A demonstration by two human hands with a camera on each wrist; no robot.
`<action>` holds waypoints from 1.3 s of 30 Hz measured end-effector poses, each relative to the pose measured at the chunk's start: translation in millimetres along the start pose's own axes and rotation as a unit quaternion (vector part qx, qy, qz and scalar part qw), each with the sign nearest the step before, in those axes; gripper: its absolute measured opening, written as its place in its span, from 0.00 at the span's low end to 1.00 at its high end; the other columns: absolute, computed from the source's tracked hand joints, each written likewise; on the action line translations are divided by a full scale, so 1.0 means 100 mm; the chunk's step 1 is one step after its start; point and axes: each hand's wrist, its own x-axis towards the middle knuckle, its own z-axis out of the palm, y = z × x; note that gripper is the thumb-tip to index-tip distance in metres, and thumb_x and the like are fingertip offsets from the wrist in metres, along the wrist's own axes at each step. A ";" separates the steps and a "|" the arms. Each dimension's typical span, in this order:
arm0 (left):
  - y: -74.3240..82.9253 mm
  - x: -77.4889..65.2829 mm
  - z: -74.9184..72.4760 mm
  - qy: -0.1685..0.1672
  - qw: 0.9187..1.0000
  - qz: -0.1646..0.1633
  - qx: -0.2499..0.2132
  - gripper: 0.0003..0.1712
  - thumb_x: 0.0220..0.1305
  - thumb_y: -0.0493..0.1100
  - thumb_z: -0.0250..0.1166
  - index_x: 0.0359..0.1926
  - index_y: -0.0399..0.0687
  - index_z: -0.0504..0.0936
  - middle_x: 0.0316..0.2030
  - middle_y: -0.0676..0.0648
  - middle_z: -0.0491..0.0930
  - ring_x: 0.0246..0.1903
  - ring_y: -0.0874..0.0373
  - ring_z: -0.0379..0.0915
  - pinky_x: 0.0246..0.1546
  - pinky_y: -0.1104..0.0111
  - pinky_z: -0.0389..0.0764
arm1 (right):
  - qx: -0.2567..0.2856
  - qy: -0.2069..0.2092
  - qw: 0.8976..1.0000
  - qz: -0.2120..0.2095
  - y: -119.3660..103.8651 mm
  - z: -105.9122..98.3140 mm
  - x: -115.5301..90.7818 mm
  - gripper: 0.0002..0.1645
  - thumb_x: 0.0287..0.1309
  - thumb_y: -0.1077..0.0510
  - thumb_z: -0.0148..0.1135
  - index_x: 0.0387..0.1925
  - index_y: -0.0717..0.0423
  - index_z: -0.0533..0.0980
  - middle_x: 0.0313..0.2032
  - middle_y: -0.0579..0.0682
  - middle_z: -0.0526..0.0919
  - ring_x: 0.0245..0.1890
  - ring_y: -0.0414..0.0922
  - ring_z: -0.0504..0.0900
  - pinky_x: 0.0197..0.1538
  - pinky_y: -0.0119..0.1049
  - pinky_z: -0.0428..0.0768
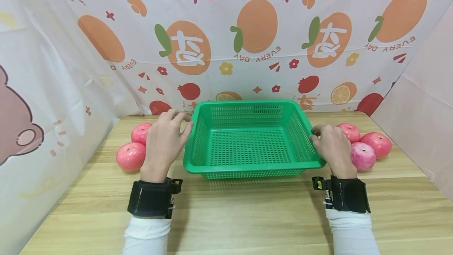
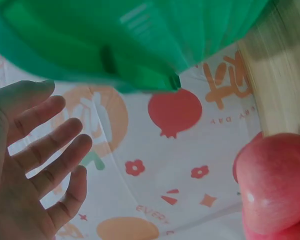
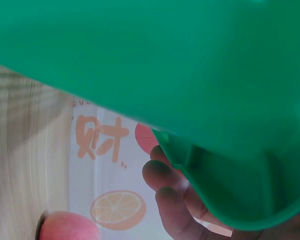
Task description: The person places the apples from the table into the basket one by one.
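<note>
A green plastic basket [image 1: 247, 167] with slotted walls and floor sits in the middle of the wooden table, nothing inside it. My right hand [image 1: 332, 146] holds its right rim, fingers [image 3: 172, 210] curled beneath the edge and thumb by the top. At the left rim is my left hand [image 1: 164, 141], its thumb tip close to the edge. In the left wrist view its fingers [image 2: 60, 145] are spread and loosely bent, with a gap between them and the basket [image 2: 115, 45].
Two pink apples [image 1: 131, 156] lie left of the left hand. Beyond the right hand lie two more pink apples [image 1: 376, 145] and a purplish speckled round fruit [image 1: 363, 156]. A fruit-printed cloth [image 1: 226, 50] hangs behind the table [image 1: 255, 215], with pale cloth at both sides.
</note>
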 end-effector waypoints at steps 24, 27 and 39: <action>-0.48 -0.17 0.11 -0.047 0.993 -0.106 -0.013 0.11 0.56 0.43 0.61 0.38 0.41 0.80 0.42 0.39 0.75 0.41 0.44 0.68 0.31 0.49 0.75 | 0.003 -0.012 1.000 0.011 -0.01 -0.02 0.00 0.14 0.54 0.60 0.57 0.41 0.65 0.77 0.33 0.63 0.80 0.22 0.50 0.73 0.17 0.40 0.73; -0.50 -0.19 0.13 -0.065 0.991 -0.114 -0.018 0.12 0.56 0.43 0.61 0.40 0.41 0.79 0.44 0.38 0.74 0.44 0.43 0.66 0.36 0.46 0.74 | 0.003 -0.010 1.000 0.011 -0.01 -0.02 0.00 0.14 0.54 0.60 0.57 0.40 0.65 0.77 0.33 0.63 0.81 0.22 0.50 0.73 0.17 0.40 0.73; -0.62 -0.27 0.25 -0.130 0.983 -0.130 -0.004 0.21 0.55 0.44 0.61 0.48 0.37 0.75 0.52 0.33 0.68 0.50 0.37 0.59 0.45 0.41 0.68 | 0.003 -0.010 1.000 0.007 -0.01 -0.01 -0.01 0.14 0.54 0.60 0.57 0.40 0.65 0.77 0.32 0.63 0.80 0.20 0.50 0.72 0.16 0.39 0.73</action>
